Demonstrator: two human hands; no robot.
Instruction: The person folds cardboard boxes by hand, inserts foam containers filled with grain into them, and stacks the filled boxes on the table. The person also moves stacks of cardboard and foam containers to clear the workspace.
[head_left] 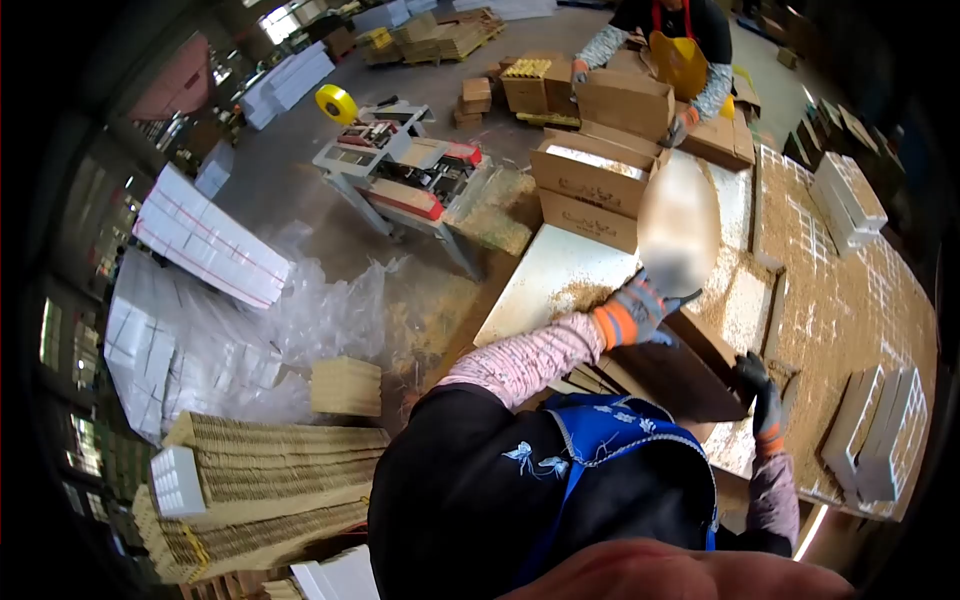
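Note:
A brown cardboard box stands in front of my body at the near side of the worktable, its dark side facing me. My left hand, in a grey glove with an orange cuff, grips its far left end with the fingers bent over the edge. At its right end my right hand, in a dark glove, has its fingers closed on the cardboard edge. Past the box, a pale blurred oval covers part of the table; I cannot make out what it is.
Printed cartons stand at the table's far end, where a co-worker handles a box. White gridded blocks lie on the crumb-strewn board at right. A carton-taping machine and stacked flat cardboard are at left.

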